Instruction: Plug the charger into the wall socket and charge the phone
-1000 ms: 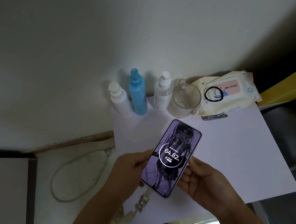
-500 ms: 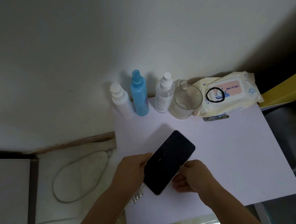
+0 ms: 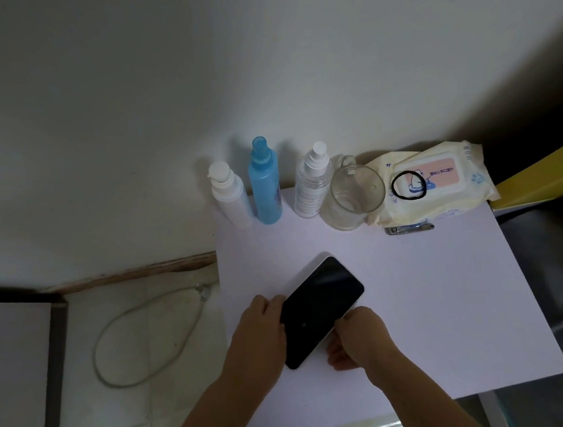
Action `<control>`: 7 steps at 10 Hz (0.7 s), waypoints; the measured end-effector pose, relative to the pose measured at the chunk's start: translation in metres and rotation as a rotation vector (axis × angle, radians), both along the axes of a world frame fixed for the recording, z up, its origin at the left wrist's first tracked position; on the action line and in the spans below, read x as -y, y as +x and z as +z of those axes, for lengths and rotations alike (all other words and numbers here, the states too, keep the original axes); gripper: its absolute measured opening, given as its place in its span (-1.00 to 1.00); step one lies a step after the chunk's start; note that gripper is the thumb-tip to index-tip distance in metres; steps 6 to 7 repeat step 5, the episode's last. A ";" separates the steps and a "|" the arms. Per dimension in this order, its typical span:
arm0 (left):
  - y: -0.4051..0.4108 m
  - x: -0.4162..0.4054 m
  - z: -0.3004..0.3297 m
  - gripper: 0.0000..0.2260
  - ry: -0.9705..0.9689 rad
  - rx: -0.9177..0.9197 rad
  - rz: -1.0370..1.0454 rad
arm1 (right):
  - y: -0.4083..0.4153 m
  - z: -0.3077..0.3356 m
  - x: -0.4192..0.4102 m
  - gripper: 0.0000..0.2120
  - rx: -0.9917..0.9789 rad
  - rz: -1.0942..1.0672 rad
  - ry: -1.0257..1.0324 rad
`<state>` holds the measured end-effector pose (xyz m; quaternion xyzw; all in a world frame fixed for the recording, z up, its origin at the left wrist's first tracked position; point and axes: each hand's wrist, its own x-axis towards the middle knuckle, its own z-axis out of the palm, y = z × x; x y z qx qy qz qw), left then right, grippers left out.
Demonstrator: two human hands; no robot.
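The phone (image 3: pixel 320 309) lies slanted and low over the white table (image 3: pixel 436 301), its screen dark. My left hand (image 3: pixel 258 339) grips its left long edge. My right hand (image 3: pixel 357 340) pinches its right long edge near the lower end. The charger plug end at the phone's lower end is hidden behind my left hand. A white cable (image 3: pixel 140 333) loops on the floor left of the table. No wall socket is in view.
Along the table's back edge stand a white pump bottle (image 3: pixel 228 197), a blue spray bottle (image 3: pixel 265 184), a clear spray bottle (image 3: pixel 313 182) and a glass mug (image 3: pixel 354 196). A wet-wipes pack (image 3: pixel 435 181) with a black hair tie and nail clippers (image 3: pixel 408 228) lie at back right.
The phone's screen, lit with a 64.82% charging display a second ago, has gone dark. Both hands lowered the phone toward the table and flattened it.
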<state>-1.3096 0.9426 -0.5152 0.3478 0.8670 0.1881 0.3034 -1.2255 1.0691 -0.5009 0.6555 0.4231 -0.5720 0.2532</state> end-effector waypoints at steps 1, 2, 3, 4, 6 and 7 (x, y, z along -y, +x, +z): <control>0.003 0.002 0.000 -0.68 -0.008 -0.065 -0.008 | 0.009 -0.001 0.004 -0.76 -0.087 0.271 0.193; 0.002 0.005 0.000 -0.70 -0.028 -0.102 -0.006 | 0.016 0.001 0.008 -0.79 -0.103 0.533 0.320; 0.000 0.005 0.007 -0.71 -0.070 -0.069 -0.002 | 0.022 0.009 0.007 -0.79 -0.115 0.741 0.421; -0.003 0.007 0.017 -0.73 -0.088 -0.043 -0.007 | 0.029 0.017 0.006 -0.81 -0.149 0.893 0.500; -0.007 0.010 0.032 -0.74 -0.079 -0.033 0.005 | 0.032 0.034 0.002 -0.85 -0.184 0.998 0.558; -0.007 0.010 0.032 -0.74 -0.079 -0.033 0.005 | 0.032 0.034 0.002 -0.85 -0.184 0.998 0.558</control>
